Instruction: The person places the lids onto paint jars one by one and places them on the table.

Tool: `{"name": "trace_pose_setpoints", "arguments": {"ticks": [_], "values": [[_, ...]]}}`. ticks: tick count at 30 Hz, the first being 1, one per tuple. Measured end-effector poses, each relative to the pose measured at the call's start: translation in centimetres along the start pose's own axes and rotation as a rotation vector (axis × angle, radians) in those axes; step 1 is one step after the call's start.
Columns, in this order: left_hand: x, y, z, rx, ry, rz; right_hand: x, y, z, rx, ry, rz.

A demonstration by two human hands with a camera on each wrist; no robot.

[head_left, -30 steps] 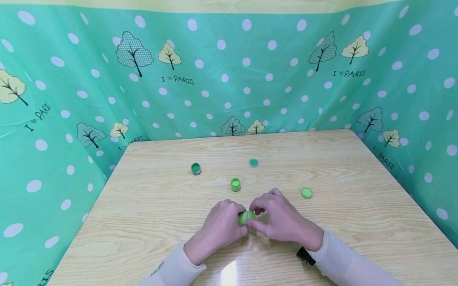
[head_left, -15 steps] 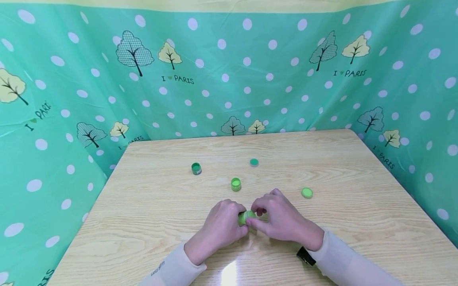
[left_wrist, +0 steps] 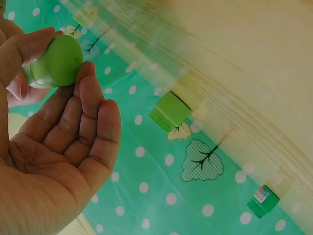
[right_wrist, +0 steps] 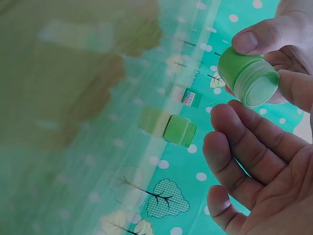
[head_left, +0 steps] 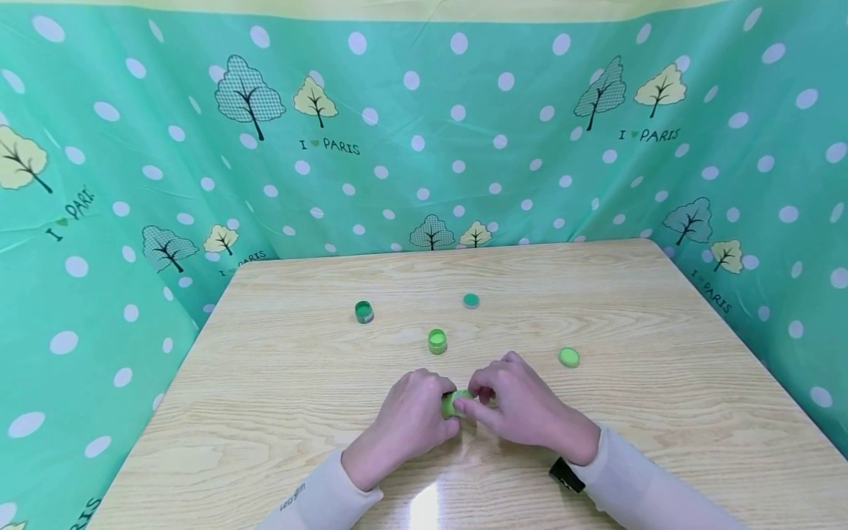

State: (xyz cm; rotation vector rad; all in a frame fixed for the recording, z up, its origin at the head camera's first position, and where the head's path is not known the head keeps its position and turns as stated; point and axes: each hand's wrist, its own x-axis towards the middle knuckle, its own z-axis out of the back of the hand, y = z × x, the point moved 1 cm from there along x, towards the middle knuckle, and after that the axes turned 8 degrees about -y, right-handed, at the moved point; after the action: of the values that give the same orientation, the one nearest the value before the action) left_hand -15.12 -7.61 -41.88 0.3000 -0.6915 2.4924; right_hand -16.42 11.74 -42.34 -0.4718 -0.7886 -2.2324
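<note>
In the head view my left hand grips a small light-green paint jar, tilted sideways above the near part of the table. My right hand faces it from the right, thumb and forefinger pinching the jar's clear-rimmed lid. Seen from the right wrist, the lid covers the jar's mouth; whether it is loose cannot be told. The left wrist view shows the rounded jar bottom between thumb and fingers. Beyond the hands stand an uncapped light-green jar and an uncapped dark-green jar.
A light-green lid lies on the wooden table to the right. Farther back lies a dark-green lid. A dotted green curtain hangs behind the table and along both sides.
My right thumb and fingers have turned slightly on the lid, the thumb shifting a little up and left over it. My left hand and the other jars stay in place.
</note>
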Motion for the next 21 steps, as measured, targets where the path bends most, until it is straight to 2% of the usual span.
{"name": "trace_pose_setpoints", "arguments": {"ticks": [14, 21], "values": [[-0.05, 0.0, 0.02, 0.003, -0.006, 0.0, 0.04, -0.13, 0.12, 0.0, 0.014, -0.037], [-0.04, 0.07, 0.03, 0.002, -0.011, -0.002, -0.01, -0.14, 0.25, 0.016, 0.012, -0.01]]}}
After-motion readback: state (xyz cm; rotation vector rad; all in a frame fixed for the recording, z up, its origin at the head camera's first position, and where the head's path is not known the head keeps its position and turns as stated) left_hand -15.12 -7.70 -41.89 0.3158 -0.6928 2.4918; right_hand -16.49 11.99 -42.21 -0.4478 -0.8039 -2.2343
